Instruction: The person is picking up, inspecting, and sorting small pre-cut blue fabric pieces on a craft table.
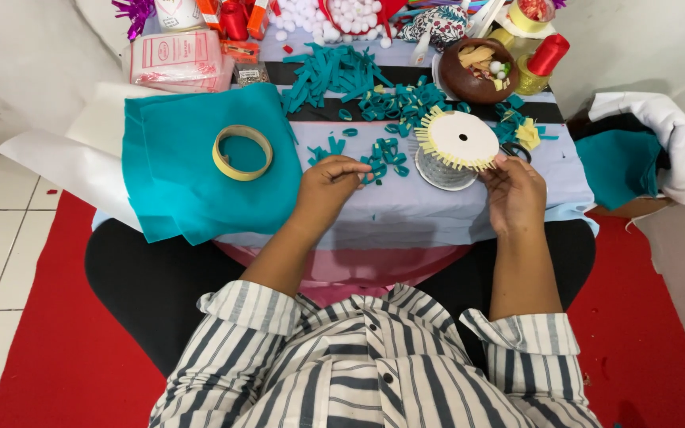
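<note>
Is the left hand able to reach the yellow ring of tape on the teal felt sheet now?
Probably yes. The left hand pinches a small teal felt loop, but the yellow ring of tape lies flat on the teal felt sheet just beside it, with nothing between.

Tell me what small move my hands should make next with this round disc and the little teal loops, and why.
Probably carry the teal loop pinched in your left hand across to the round disc that your right hand steadies. Yellow loops already fringe the disc's left and front edge, while the rest looks bare, and teal loops lie right beside it.
</note>
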